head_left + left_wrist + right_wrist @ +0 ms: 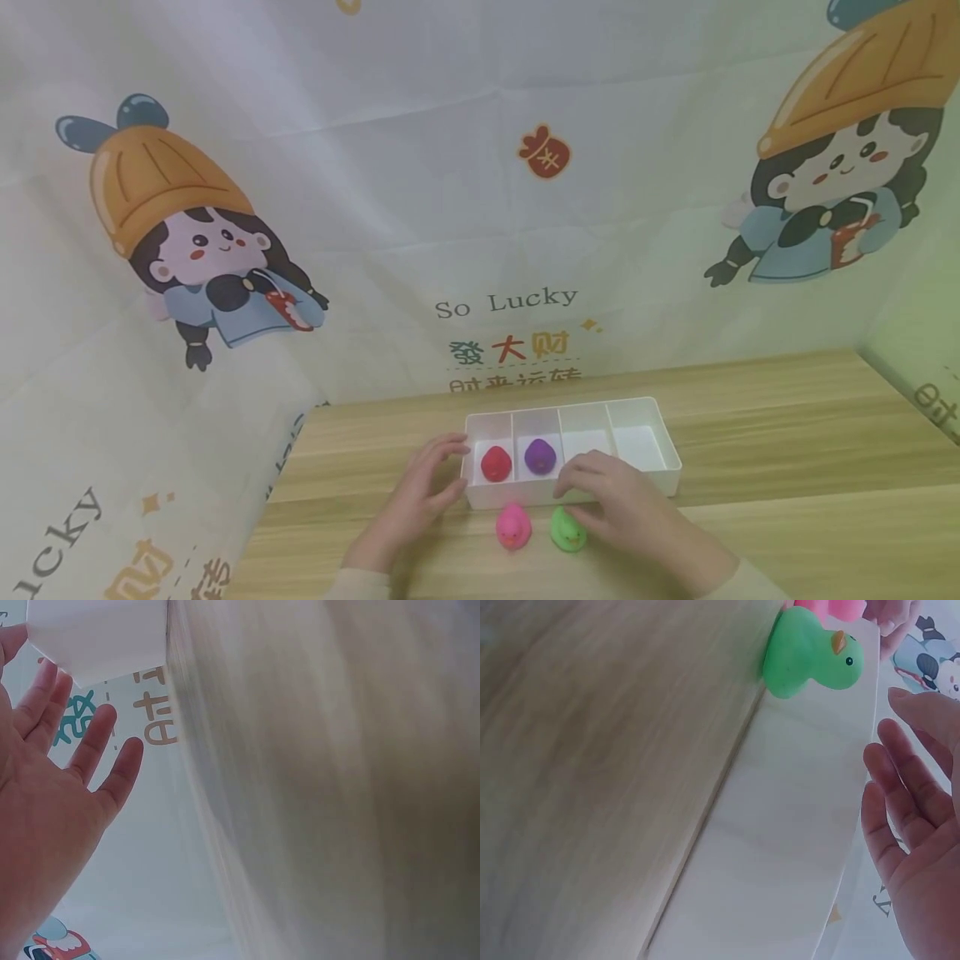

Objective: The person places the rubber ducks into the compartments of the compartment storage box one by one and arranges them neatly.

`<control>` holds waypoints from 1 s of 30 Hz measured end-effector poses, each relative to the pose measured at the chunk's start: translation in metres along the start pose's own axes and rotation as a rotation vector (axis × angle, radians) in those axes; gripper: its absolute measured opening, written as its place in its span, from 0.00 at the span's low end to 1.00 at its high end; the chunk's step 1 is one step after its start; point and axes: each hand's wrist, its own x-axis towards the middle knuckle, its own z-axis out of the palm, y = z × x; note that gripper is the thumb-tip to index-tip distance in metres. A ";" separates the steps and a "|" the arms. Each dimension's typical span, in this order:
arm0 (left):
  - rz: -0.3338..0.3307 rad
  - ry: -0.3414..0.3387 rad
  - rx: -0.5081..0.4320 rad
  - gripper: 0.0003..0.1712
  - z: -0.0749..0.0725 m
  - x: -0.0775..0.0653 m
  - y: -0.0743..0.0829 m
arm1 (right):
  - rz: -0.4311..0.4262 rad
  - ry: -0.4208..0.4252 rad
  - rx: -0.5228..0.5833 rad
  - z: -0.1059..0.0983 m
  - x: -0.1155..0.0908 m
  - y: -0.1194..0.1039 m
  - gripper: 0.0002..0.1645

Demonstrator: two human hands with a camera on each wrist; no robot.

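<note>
A white box (483, 498) with a row of compartments stands on the table. A red toy (496, 464) sits in its leftmost compartment, and a purple toy (540, 457) occupies the one beside it. In front of the box are a pink toy duck (513, 527) and a green toy duck (567, 531), both upright. My left hand (418, 493) is at the box's left end, fingers spread and fingertips right at the wall. Over the front wall hangs my right hand (626, 504), fingers loosely bent, thumb close by the green duck; its palm holds nothing in the right wrist view.
The wooden table (810, 450) runs back to a pale printed cloth (390, 317) that hangs behind it and along its left side. The two right compartments of the box hold no toys.
</note>
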 end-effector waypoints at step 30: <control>-0.009 0.001 0.004 0.26 0.001 0.000 -0.001 | 0.056 -0.237 0.020 -0.004 -0.008 -0.008 0.17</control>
